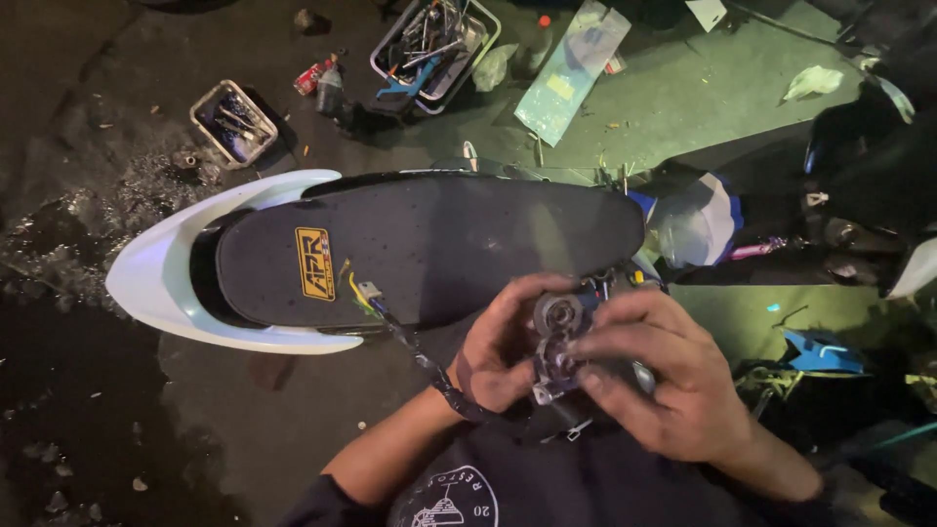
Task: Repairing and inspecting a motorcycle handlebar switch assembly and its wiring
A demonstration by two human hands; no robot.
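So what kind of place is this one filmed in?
Probably a roadside or open-floor motorbike repair spot. A scooter with a black seat stands on stained concrete, tool trays lie on the ground, and both hands, left hand and right hand, hold a small metal engine part.

Single head view, looking steeply down, close over hands.

A motorbike repair workshop: a scooter seat, tool trays on stained concrete floor.
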